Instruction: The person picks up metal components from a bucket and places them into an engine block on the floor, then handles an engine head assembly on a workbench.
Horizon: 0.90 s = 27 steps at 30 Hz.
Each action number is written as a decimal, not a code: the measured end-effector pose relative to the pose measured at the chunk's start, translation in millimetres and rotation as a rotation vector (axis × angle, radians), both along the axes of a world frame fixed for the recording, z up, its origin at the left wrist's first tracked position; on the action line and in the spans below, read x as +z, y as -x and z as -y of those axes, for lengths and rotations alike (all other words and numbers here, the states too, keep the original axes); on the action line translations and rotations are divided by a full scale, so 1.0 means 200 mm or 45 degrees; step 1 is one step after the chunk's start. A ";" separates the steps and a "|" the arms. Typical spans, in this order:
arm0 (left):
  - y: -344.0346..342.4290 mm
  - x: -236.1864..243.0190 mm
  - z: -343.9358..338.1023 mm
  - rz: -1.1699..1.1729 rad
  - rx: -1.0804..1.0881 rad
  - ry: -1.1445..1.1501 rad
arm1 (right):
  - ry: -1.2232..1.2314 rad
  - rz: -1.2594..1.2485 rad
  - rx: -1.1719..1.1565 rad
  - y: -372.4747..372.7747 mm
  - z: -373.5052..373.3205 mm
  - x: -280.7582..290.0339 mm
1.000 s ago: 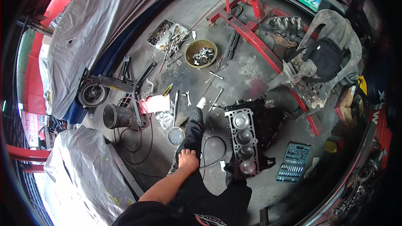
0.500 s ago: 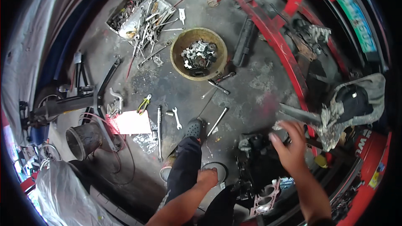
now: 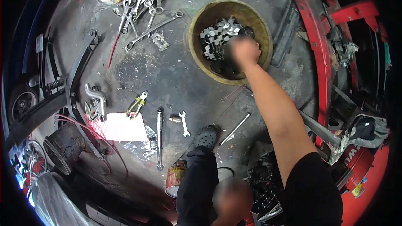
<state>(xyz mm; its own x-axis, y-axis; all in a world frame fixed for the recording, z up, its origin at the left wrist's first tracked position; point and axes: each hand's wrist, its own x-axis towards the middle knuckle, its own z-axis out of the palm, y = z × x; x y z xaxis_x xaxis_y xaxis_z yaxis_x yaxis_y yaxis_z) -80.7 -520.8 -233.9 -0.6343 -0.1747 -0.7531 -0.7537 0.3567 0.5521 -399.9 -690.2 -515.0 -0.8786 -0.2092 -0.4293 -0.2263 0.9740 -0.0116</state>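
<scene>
My right arm stretches forward, and my right hand [image 3: 248,53] is down inside a round yellowish basin [image 3: 197,60], over its right side. In the basin lie several small silvery metal parts [image 3: 215,35] and dark round pieces; my hand covers some of them. Blur hides my right fingers, so what they hold or touch does not show. My left hand [image 3: 233,201] is low, beside my dark trouser leg [image 3: 197,188], and its fingers are blurred too. Just right of it lies a dark engine part [image 3: 266,180], partly hidden by my right arm.
Wrenches [image 3: 155,29] lie heaped at the far left. Nearer are cutting pliers [image 3: 137,105], a white sheet [image 3: 121,126], a ratchet [image 3: 159,138], an open-ended wrench [image 3: 184,124] and a long bar [image 3: 235,128]. A red steel frame [image 3: 320,58] stands at right; a can [image 3: 175,178] sits by my leg.
My right hand has gone from above the engine parts at right forward into the basin. The view has shifted closer to the basin. My left hand stays low near my leg.
</scene>
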 end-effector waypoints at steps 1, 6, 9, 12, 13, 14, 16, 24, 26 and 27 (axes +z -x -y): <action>0.02 0.02 0.03 -0.019 0.075 0.027 | -0.007 0.005 0.009 0.02 0.02 -0.04; 0.05 0.02 0.14 0.017 0.165 -0.070 | -0.063 0.041 -0.240 0.05 0.07 -0.10; 0.05 0.00 0.15 0.115 0.157 -0.205 | 0.015 -0.001 -0.263 0.07 0.02 -0.16; 0.07 -0.01 0.14 0.047 0.076 -0.107 | 0.153 -0.089 -0.303 0.05 -0.07 -0.16; 0.08 -0.02 0.13 0.029 0.065 -0.069 | 0.200 -0.086 -0.269 0.04 -0.11 -0.16; 0.08 -0.02 0.12 0.021 0.054 -0.024 | 0.252 -0.073 -0.235 0.00 -0.13 -0.14; 0.08 -0.03 0.11 0.038 0.033 -0.022 | 0.309 -0.080 -0.226 -0.07 -0.15 -0.10; 0.05 -0.07 -0.01 0.162 -0.141 -0.008 | 0.778 -0.237 -0.203 -0.21 -0.34 0.21; 0.05 -0.10 -0.08 0.163 -0.194 0.071 | 1.003 -0.089 -0.310 -0.21 -0.49 0.36; 0.03 -0.10 -0.10 0.191 -0.224 0.099 | 1.064 0.013 -0.316 -0.23 -0.56 0.46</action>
